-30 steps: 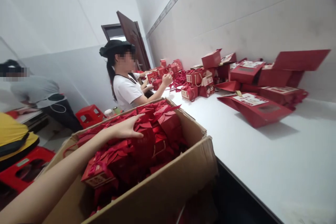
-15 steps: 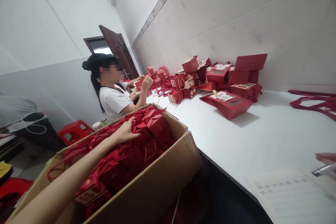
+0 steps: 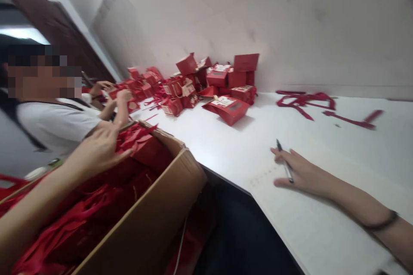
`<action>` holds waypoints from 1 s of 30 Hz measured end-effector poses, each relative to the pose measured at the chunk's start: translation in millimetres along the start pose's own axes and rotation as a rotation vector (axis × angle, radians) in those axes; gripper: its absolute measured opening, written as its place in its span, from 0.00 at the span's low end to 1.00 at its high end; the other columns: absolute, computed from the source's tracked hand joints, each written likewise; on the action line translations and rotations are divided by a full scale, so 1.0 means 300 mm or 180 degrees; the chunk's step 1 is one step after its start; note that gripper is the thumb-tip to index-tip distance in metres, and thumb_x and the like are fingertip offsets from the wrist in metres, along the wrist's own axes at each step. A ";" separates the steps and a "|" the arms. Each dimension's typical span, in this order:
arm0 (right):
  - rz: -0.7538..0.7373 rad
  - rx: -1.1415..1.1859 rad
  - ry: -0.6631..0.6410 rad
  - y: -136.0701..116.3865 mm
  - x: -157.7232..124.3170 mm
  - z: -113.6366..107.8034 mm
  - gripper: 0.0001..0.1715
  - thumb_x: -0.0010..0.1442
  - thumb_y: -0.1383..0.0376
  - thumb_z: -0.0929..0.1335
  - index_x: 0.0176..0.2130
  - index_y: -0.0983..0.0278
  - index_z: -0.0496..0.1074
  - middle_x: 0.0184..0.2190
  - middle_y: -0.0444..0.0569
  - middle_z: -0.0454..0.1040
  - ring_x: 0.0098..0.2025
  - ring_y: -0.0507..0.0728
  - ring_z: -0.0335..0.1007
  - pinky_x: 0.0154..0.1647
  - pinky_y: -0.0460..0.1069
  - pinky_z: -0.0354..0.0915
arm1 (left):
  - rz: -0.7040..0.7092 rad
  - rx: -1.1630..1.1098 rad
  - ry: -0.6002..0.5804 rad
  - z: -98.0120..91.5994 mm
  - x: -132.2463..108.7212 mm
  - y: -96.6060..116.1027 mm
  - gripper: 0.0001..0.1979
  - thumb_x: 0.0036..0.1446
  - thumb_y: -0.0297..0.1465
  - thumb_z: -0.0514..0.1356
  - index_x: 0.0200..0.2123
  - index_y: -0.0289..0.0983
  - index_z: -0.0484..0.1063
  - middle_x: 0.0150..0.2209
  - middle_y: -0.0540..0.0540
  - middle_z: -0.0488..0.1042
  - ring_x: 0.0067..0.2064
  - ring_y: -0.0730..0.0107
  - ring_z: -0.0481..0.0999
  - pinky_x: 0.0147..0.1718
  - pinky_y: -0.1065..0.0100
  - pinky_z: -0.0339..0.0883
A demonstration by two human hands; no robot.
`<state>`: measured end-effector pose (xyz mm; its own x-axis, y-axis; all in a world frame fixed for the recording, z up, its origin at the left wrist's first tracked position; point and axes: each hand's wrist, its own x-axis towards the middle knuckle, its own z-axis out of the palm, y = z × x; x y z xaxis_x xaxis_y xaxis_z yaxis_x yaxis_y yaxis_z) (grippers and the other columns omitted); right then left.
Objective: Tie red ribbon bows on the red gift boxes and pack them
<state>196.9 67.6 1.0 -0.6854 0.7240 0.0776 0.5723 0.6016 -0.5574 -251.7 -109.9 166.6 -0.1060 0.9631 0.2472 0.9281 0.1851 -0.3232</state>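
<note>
My left hand (image 3: 98, 148) is over the near end of a cardboard carton (image 3: 155, 206), its thumb held apart from its fingers and nothing visible in its grasp. Beneath and beside it, the carton is packed with small red gift boxes (image 3: 150, 150) trimmed with red ribbon. Above the white table, my right hand (image 3: 295, 172) holds a pen (image 3: 286, 167) between its fingers, tip pointing away from me. Under that hand lies a pale printed sheet of paper (image 3: 263, 180), its text blurred.
Red gift boxes (image 3: 217, 78) are piled along the wall, with one tilted red box (image 3: 227, 109) in front. Dark red ribbons (image 3: 303, 101) lie at the table's back right. A co-worker in a white shirt (image 3: 58, 122) is at the left, hands near more red boxes.
The view has swung right and closer, so the wall pile and co-worker sit further left. My right hand with the pen has come fully into view. My left hand has lifted slightly off the boxes.
</note>
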 end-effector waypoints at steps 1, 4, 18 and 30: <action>-0.0017 -0.0059 0.0004 -0.004 0.001 -0.003 0.32 0.46 0.49 0.68 0.45 0.65 0.63 0.51 0.60 0.65 0.55 0.68 0.58 0.61 0.66 0.41 | 0.0205 0.0107 0.0206 -0.032 0.026 0.067 0.29 0.56 0.40 0.50 0.55 0.26 0.54 0.54 0.33 0.62 0.56 0.46 0.60 0.54 0.50 0.53; -0.0064 -0.0194 0.0099 -0.006 0.000 0.001 0.27 0.48 0.51 0.69 0.42 0.64 0.63 0.57 0.59 0.58 0.58 0.66 0.55 0.62 0.64 0.39 | 0.1382 -0.0310 0.0488 -0.096 0.078 0.346 0.23 0.58 0.39 0.50 0.52 0.31 0.61 0.54 0.38 0.62 0.55 0.57 0.62 0.54 0.57 0.56; -0.0253 0.0702 0.1374 -0.066 -0.035 -0.012 0.13 0.63 0.56 0.60 0.38 0.62 0.66 0.42 0.52 0.72 0.47 0.59 0.68 0.52 0.60 0.59 | 0.3618 -0.0650 0.0754 0.175 -0.052 1.012 0.23 0.59 0.30 0.48 0.58 0.34 0.58 0.58 0.41 0.61 0.58 0.55 0.61 0.51 0.57 0.57; 0.1016 0.2639 0.1130 -0.162 0.048 0.065 0.13 0.53 0.59 0.70 0.30 0.63 0.63 0.21 0.42 0.71 0.20 0.49 0.65 0.22 0.44 0.63 | 0.3243 -0.1064 0.0200 0.174 -0.068 1.034 0.25 0.57 0.33 0.50 0.59 0.42 0.57 0.61 0.47 0.56 0.61 0.57 0.55 0.51 0.51 0.60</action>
<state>150.6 42.1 13.2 -0.2975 0.9547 -0.0091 0.1141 0.0261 -0.9931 19.7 -61.8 13.6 0.7828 0.6202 0.0520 0.6206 -0.7716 -0.1398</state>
